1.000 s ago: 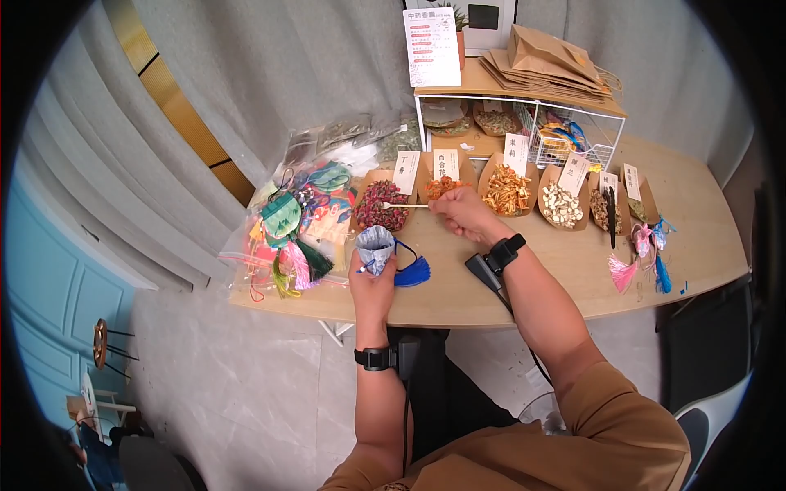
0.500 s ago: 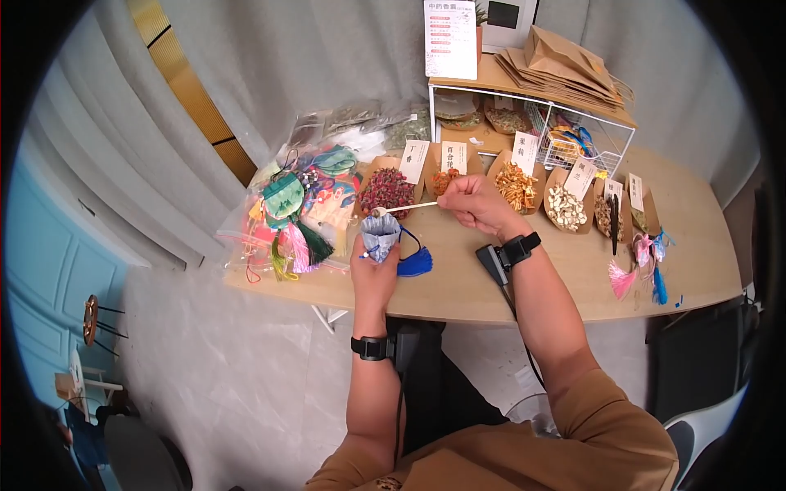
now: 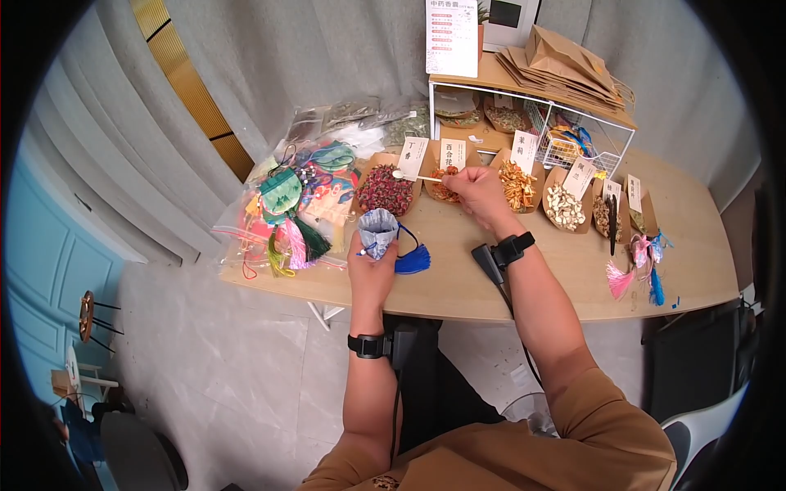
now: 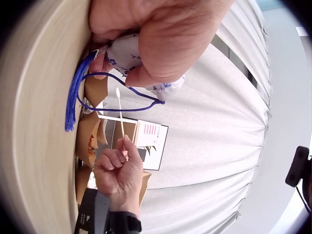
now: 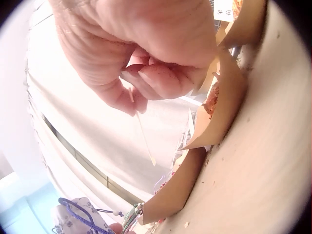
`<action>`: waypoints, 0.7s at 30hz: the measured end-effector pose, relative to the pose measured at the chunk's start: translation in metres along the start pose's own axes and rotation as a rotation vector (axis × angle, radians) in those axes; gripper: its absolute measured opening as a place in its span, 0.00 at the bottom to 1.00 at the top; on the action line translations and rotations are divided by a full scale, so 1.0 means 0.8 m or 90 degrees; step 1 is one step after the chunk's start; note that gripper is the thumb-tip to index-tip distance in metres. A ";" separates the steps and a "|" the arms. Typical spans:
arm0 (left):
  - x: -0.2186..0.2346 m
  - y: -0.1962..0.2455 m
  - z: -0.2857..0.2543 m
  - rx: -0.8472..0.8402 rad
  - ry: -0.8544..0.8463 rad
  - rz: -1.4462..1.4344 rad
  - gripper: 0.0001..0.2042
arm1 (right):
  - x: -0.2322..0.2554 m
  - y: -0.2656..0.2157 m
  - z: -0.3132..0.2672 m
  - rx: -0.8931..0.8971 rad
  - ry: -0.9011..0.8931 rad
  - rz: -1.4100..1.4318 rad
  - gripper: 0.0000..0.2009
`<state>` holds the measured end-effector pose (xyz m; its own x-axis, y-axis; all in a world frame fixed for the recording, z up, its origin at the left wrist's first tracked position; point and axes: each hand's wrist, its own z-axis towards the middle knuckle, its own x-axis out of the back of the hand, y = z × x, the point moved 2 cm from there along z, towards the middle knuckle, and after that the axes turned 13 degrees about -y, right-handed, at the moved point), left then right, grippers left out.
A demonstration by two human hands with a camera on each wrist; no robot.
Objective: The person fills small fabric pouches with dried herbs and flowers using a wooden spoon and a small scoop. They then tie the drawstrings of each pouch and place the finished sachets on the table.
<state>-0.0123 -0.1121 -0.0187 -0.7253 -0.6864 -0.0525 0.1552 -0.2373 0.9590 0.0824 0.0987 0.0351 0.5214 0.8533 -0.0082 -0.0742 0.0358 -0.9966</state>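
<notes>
My left hand [image 3: 373,274] grips a pale pouch [image 3: 378,237] with blue flowers, its mouth open and facing up. A blue tassel [image 3: 413,260] on a cord hangs beside it. In my right hand [image 3: 483,199] the thumb and fingertips pinch the end of a thin, pale small spoon [image 3: 424,177]. The spoon points left, its bowl over the dark red dried buds [image 3: 386,191] in a paper tray. In the right wrist view the spoon [image 5: 145,139] slants down from the fingertips, and the pouch [image 5: 78,214] shows at the lower left.
Labelled paper trays with orange flowers [image 3: 517,186], white pieces [image 3: 565,206] and other dried material run rightward. Black tweezers [image 3: 612,225] lie across one. A plastic bag of colourful sachets [image 3: 282,196] lies at left. Behind stands a shelf [image 3: 491,82] with paper bags [image 3: 565,65].
The spoon went from over the red buds to the pouch mouth, then rose back over the red buds. My left hand keeps holding the pouch.
</notes>
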 end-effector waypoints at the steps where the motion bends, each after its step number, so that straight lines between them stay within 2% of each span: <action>1: 0.000 -0.003 0.001 -0.012 0.002 0.012 0.12 | -0.002 0.000 0.000 0.004 0.011 -0.030 0.11; 5: 0.000 -0.002 0.001 -0.017 0.006 0.029 0.12 | -0.004 0.009 0.003 0.012 0.014 -0.182 0.12; 8: -0.001 0.000 0.001 -0.014 0.008 0.023 0.12 | -0.006 0.008 0.001 0.003 0.011 -0.233 0.13; 17: 0.000 -0.003 0.001 -0.019 0.008 0.043 0.13 | -0.005 0.017 0.004 -0.010 -0.019 -0.260 0.12; 21: 0.000 -0.001 0.001 -0.009 0.006 0.044 0.13 | -0.006 0.021 0.005 -0.075 -0.068 -0.233 0.15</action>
<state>-0.0128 -0.1114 -0.0190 -0.7058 -0.7083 0.0112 0.2146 -0.1987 0.9563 0.0752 0.0971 0.0187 0.4030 0.8448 0.3521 0.2022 0.2930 -0.9345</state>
